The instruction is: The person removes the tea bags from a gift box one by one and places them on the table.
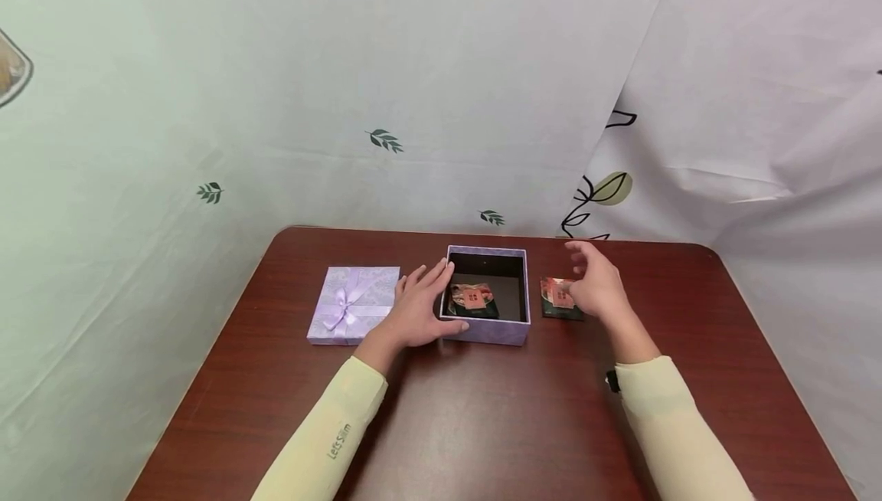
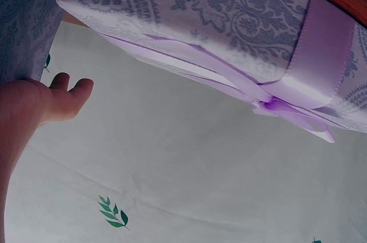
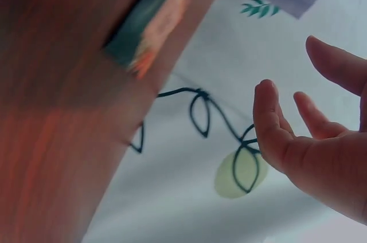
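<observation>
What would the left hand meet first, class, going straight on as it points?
Probably the open purple box; the left hand seems to be at its rim, though depth makes contact unclear.

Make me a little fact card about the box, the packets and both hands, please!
Open box: purple, dark inside
In it: one packet, toward the near left
Beside it, left: purple lid with a ribbon bow
Beside it, right: second packet, flat on the table
Left hand: touches the open box's left side
Right hand: by the second packet, holding nothing
Sleeves: pale yellow
</observation>
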The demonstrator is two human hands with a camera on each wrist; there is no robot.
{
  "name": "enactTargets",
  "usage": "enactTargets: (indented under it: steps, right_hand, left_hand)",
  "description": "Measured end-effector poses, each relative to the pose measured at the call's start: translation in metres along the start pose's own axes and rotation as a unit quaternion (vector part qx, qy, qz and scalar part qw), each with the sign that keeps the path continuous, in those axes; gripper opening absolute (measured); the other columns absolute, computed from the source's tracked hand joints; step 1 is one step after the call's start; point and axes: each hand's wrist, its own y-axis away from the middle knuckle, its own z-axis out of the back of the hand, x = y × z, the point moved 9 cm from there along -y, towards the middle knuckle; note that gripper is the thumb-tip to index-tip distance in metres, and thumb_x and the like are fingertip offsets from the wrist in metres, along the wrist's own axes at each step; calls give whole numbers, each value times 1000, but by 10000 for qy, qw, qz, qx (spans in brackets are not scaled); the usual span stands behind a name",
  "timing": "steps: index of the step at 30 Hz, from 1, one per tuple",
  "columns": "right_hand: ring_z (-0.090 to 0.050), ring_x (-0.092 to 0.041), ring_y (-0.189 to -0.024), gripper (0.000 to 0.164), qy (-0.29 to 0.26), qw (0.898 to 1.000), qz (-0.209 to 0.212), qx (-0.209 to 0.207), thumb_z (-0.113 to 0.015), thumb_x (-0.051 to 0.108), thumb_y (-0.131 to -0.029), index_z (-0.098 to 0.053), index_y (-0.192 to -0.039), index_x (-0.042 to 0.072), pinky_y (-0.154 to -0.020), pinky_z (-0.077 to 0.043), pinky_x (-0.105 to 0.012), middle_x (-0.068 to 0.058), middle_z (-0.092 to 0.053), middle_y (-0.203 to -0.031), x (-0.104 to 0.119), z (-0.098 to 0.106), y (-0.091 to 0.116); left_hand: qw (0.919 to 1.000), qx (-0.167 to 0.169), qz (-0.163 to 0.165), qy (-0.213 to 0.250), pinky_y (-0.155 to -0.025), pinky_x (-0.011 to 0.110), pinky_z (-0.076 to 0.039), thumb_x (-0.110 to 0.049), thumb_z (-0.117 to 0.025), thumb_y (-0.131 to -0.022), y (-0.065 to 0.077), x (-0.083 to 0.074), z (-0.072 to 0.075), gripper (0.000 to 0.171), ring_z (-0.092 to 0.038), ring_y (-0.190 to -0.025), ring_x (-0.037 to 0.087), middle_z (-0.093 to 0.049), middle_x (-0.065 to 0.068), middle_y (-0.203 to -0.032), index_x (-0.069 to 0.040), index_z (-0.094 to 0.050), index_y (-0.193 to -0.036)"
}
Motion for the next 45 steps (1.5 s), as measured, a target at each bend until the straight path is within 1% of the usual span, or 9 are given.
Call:
enactTargets:
  steps: [10, 14, 17, 21, 30, 39, 42, 43, 45]
  right_hand:
    - [-56, -35, -116, 67, -682, 9971, 244, 245, -75, -4, -84, -48, -144, 9, -84, -52, -47, -19, -54, -137, 36, -9, 3]
    - [-56, -35, -118, 66, -1035, 9933, 316, 409, -74, -5, -84, -48, -144, 9, -75, -55, -44, -20, -52, -139, 48, -16, 6]
    - [-56, -34, -118, 66, -1189, 9910, 325, 515, -73, -6, -85, -49, -143, 11, -74, -55, -44, -19, -53, -139, 56, -23, 9]
    - [-57, -34, -119, 66, -1219, 9892, 389, 720, -73, -7, -85, -49, -144, 10, -83, -54, -47, -20, -52, -140, 64, -35, 12]
    - [-56, -37, -121, 66, -870, 9874, 517, 1220, -75, 0, -86, -47, -145, 10, -90, -51, -51, -23, -49, -142, 80, -61, 16]
    - [-51, -42, -125, 66, -127, 9804, 455, 1912, -73, 3, -89, -43, -148, 7, -94, -47, -55, -27, -48, -141, 84, -100, 13]
    - [-58, -37, -109, 67, 181, 9779, 411, 2042, -73, 3, -89, -42, -148, 7, -81, -50, -48, -24, -51, -139, 83, -111, 9]
    - [-60, -34, -97, 67, 231, 9773, 363, 2076, -73, 3, -89, -42, -148, 7, -75, -49, -45, -23, -54, -136, 83, -115, 7]
    - [-57, -27, -76, 67, 344, 9758, 235, 2145, -72, 3, -89, -42, -149, 7, -64, -45, -39, -22, -59, -125, 81, -123, 5]
  left_hand:
    - [10000, -63, -30, 52, -109, 68, -9, -65, -73, -78, 1, 0, 0, 109, -14, -147, 38, -19, 6, -165, -17, -21, -161]
    - [10000, -49, -18, 11, -109, 67, -9, -66, -72, -79, 1, 0, 0, 109, -15, -147, 39, -18, 4, -165, -18, -21, -161]
    - [10000, -18, -1, -23, -109, 67, -9, -67, -71, -79, 2, 1, -1, 108, -15, -147, 39, -17, 2, -165, -19, -21, -161]
    - [10000, 12, 29, -60, -109, 67, -10, -68, -71, -79, 4, 2, -3, 108, -15, -147, 38, -16, 0, -165, -18, -21, -161]
    - [10000, -48, 16, -22, -109, 67, -10, -68, -71, -78, 2, 0, 0, 109, -15, -147, 39, -17, 2, -165, -17, -22, -161]
    - [10000, 5, 27, -51, -109, 67, -10, -68, -70, -79, 3, 0, -1, 108, -15, -147, 38, -17, 2, -165, -18, -20, -161]
    - [10000, 1, -14, -77, -109, 68, -10, -68, -70, -80, 3, -1, -2, 108, -15, -147, 39, -16, 2, -165, -19, -20, -161]
    - [10000, -6, -17, -84, -109, 68, -10, -68, -70, -80, 3, -1, -2, 108, -15, -147, 39, -16, 2, -165, -19, -20, -161]
    - [10000, -21, -15, -76, -109, 67, -10, -67, -71, -80, 3, 0, -1, 107, -15, -147, 39, -17, 2, -165, -19, -20, -161]
